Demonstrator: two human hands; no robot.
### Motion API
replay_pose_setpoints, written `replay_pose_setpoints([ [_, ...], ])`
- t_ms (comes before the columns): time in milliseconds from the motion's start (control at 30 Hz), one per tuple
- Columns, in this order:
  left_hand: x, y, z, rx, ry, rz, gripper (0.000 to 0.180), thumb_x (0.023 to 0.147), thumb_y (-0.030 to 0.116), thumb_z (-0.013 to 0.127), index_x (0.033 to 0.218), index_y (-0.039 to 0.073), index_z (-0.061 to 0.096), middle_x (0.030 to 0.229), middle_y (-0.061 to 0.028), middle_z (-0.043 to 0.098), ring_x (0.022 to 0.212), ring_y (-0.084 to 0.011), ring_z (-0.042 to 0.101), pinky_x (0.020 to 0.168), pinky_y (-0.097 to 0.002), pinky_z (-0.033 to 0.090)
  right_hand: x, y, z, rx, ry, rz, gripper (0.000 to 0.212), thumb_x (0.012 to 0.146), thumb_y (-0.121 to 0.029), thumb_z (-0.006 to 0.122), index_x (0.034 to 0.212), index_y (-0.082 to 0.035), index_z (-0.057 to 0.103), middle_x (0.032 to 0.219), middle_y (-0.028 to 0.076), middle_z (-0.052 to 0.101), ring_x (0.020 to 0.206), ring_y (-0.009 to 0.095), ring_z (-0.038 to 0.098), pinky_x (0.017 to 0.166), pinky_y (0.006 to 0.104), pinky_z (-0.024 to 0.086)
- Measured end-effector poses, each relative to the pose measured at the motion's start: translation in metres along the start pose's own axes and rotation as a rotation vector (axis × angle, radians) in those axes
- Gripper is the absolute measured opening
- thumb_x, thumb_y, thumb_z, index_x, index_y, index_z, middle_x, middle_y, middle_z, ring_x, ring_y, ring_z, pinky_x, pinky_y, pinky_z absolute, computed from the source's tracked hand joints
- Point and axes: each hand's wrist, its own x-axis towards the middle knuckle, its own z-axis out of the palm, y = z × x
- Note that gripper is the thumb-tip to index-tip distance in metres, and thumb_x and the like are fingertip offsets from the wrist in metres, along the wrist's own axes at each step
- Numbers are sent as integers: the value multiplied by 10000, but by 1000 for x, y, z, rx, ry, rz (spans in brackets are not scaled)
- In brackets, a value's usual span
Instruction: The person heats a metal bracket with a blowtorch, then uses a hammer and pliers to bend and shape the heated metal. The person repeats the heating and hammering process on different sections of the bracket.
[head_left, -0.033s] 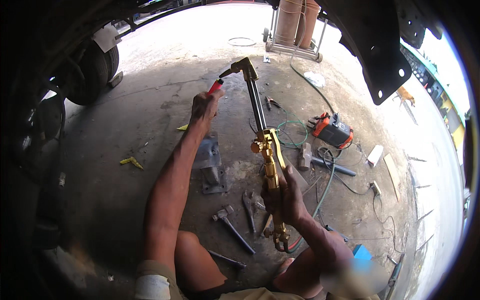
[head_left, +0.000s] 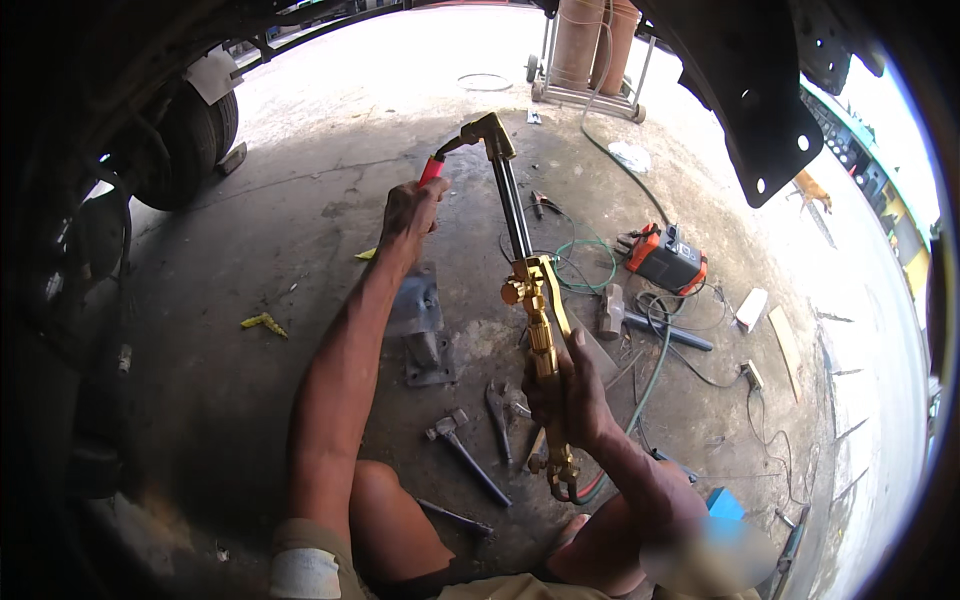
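A red lighter [head_left: 432, 171] is gripped in my left hand [head_left: 408, 210], its black top right at the nozzle [head_left: 456, 141] of a cutting torch. I see no flame there. My right hand [head_left: 585, 395] is wrapped round the brass handle of the cutting torch [head_left: 541, 325], which points up and away from me with its head bent left. Red and green hoses [head_left: 592, 490] leave its lower end. Below my left wrist, a metal bracket with a plate [head_left: 428, 357] lies on the concrete floor.
A hammer [head_left: 465, 455], adjustable wrench [head_left: 498, 420] and sledgehammer [head_left: 612, 312] lie nearby. To the right sits an orange-and-black machine [head_left: 668, 262] with cables. Gas cylinders [head_left: 577, 45] stand on a trolley ahead. A dark vehicle part [head_left: 745, 110] hangs overhead; a tyre [head_left: 190, 140] stands left.
The lighter's top has shifted slightly left and now sits closer against the torch nozzle. Both hands keep their grips, and the torch is almost still.
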Motion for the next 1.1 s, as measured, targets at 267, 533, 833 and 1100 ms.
replay_pose_setpoints([
  [267, 11, 5, -3, 180, 56, 141, 368, 861, 355, 542, 1019, 26, 587, 886, -162, 611, 864, -292, 599, 795, -428, 456, 0, -7, 7, -116, 51, -69, 737, 955, -777, 200, 986, -129, 550, 758, 0, 503, 592, 106, 426, 534, 271, 347],
  [533, 5, 10, -7, -62, 28, -37, 449, 829, 476, 685, 1038, 97, 566, 712, 53, 374, 560, -62, 358, 533, -273, 338, 5, -3, 5, -164, 58, -101, 753, 943, -790, 202, 974, -117, 538, 758, 4, 520, 585, 101, 471, 516, 264, 376],
  [833, 2, 22, 3, 21, 93, -106, 844, 732, 712, 703, 1217, 27, 622, 644, 77, 308, 510, -58, 288, 474, -247, 258, 13, 1, 2, -117, 99, -135, 763, 920, -813, 268, 972, -109, 557, 737, 14, 527, 562, 102, 456, 471, 248, 361],
  [1100, 1, 4, 10, 77, 18, -105, 989, 734, 728, 681, 1436, 50, 519, 648, 43, 312, 512, -68, 275, 463, -263, 254, 13, -1, 3, -138, 94, -127, 736, 952, -778, 225, 964, -113, 538, 742, 5, 516, 568, 98, 451, 516, 265, 370],
])
